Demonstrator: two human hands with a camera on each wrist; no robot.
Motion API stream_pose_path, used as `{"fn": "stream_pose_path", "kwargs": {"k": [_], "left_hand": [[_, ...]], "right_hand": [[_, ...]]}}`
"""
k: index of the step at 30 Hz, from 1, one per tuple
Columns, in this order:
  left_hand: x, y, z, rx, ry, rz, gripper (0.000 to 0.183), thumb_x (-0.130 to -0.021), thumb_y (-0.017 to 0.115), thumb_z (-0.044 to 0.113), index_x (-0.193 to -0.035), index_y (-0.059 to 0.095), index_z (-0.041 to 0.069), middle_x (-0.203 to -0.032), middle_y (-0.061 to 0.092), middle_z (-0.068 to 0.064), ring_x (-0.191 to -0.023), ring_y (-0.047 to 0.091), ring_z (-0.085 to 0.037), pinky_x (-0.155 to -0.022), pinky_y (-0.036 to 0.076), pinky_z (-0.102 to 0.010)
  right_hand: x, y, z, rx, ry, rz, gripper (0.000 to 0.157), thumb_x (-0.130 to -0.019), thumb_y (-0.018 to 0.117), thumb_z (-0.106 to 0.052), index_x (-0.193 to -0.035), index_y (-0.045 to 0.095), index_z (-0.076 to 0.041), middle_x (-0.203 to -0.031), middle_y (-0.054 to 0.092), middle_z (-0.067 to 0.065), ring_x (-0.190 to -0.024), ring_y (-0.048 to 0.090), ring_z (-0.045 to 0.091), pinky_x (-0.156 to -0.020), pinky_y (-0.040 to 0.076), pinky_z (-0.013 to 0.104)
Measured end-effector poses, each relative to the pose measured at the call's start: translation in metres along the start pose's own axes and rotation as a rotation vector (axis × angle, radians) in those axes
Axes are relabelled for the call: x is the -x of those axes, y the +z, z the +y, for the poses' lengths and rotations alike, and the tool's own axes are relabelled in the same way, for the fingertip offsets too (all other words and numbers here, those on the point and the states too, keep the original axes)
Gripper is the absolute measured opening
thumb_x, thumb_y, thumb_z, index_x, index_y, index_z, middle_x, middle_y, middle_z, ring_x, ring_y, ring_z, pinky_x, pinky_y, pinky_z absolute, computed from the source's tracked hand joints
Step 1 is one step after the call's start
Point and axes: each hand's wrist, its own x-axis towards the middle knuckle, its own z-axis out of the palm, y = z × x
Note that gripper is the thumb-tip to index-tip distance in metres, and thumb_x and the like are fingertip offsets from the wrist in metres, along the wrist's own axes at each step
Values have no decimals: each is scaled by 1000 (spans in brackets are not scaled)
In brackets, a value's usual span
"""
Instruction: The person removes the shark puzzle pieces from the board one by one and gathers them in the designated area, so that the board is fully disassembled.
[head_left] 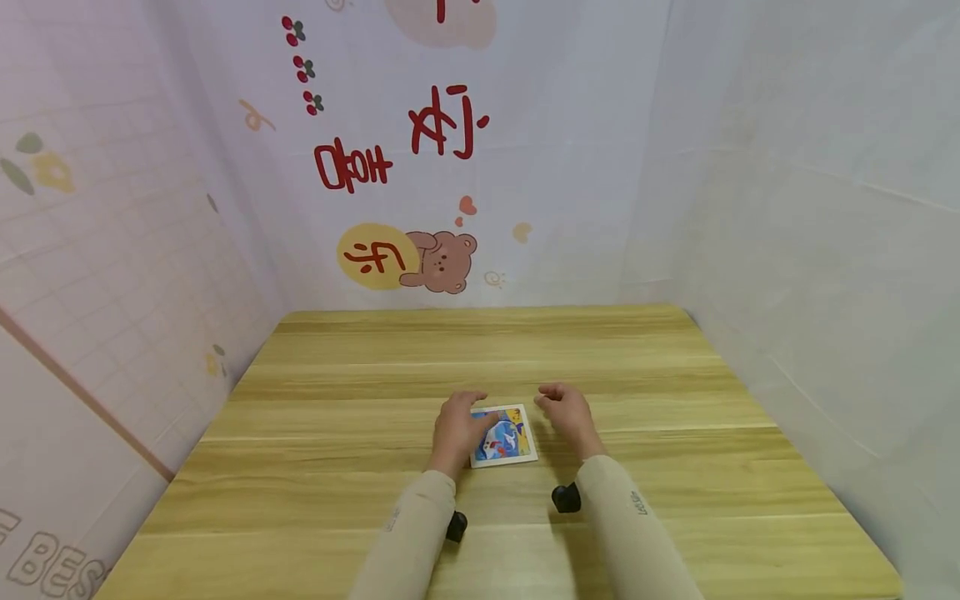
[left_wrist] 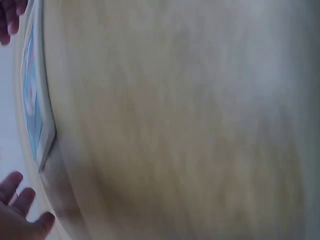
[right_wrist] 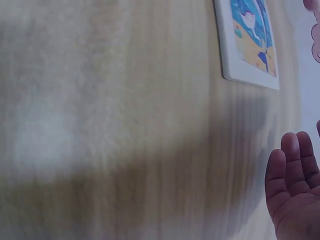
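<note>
On the wood-grain table (head_left: 337, 500), left of the white-bordered sea-animal picture (head_left: 513, 440): person's left hand (head_left: 454, 427), fingers loosely spread, gripping nothing; thumb overlaps the picture in head view, gap visible from the left wrist. Picture itself lies flat, colourful side up, between the hands. Just right of the picture, apart from it: right hand (head_left: 568, 415), fingers relaxed, holding nothing. Beige sleeve (head_left: 633, 525) nearer the wearer than the picture, on its right.

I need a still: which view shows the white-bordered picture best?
The head view: it shows most of the picture, though the left hand overlaps one side. The left wrist view has it steeply foreshortened; the right wrist view crops it at the top.
</note>
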Motion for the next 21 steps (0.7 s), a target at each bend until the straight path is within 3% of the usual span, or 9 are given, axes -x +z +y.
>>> {"fn": "stream_pose_path", "kwargs": {"k": [5, 12, 21], "left_hand": [[2, 8, 5, -71, 27, 12, 44, -87, 77, 35, -123, 69, 12, -129, 60, -11, -121, 53, -35, -101, 41, -52], [8, 15, 4, -174, 85, 59, 46, -82, 80, 36, -116, 72, 6, -119, 64, -19, -116, 56, -37, -103, 38, -51], [10, 20, 2, -234, 66, 56, 48, -81, 81, 39, -114, 73, 6, -123, 64, -17, -121, 54, -35, -105, 35, -51]], "right_hand": [[-1, 6, 0, 9, -20, -6, 32, -98, 62, -13, -125, 65, 3, -111, 66, 16, -98, 62, 28, -80, 51, 38], [-1, 17, 0, 15, -25, -39, 29, -97, 61, -12, -122, 66, 3, -116, 65, 17, -109, 58, 32, -94, 47, 47], [-3, 22, 4, 24, 30, -89, 26, -96, 62, -12, -119, 68, -1, -122, 62, 17, -114, 54, 33, -98, 43, 49]]}}
